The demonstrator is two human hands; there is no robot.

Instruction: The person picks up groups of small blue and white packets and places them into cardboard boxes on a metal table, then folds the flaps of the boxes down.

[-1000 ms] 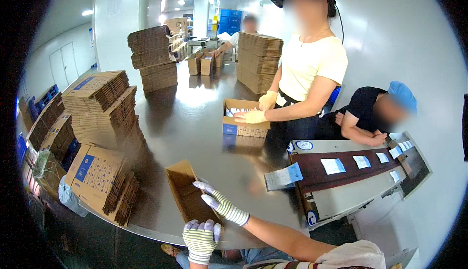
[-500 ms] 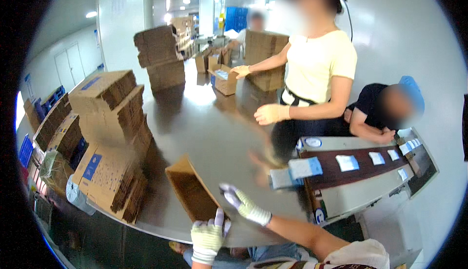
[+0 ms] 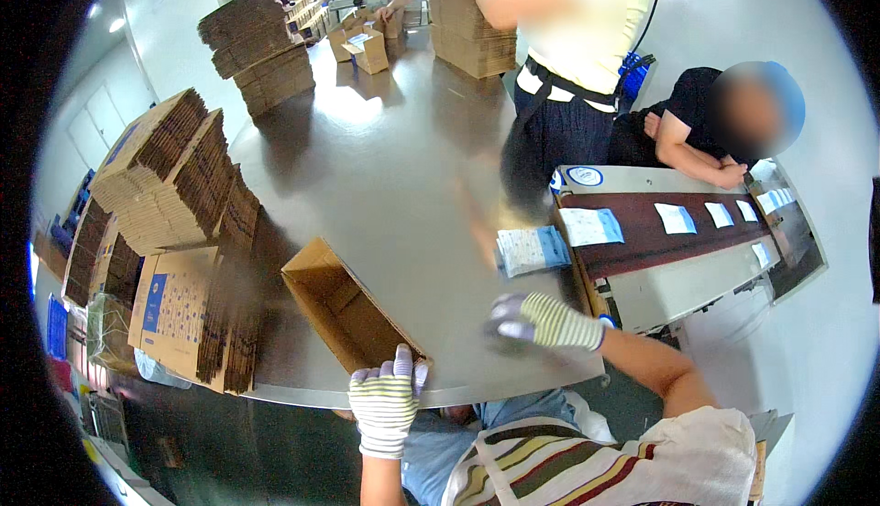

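An empty-looking open cardboard box (image 3: 353, 309) stands on the grey table near its front edge. My left hand (image 3: 385, 405), in a striped glove, grips the box's near rim with its fingers over the edge. To the right, my gloved right hand (image 3: 547, 321) hovers above the table, its fingers bent but apart and slightly blurred, with no held thing visible. Ahead of that hand, blue-and-white packets (image 3: 533, 250) lie at the table side of the conveyor's end. Another packet (image 3: 592, 226) rests on the dark conveyor belt (image 3: 639, 240).
Stacks of flattened cartons (image 3: 174, 176) rise on the left, with another stack (image 3: 261, 52) farther back. Across the table a co-worker in a yellow top (image 3: 577, 20) has hands on a tall carton stack (image 3: 472, 25). Someone in a blue cap (image 3: 779, 107) leans beside the conveyor.
My right hand has moved right from beside the box, its fingers bending. The left stays at the box rim. The yellow-topped co-worker's hands have gone to the carton stack. The view has shifted.
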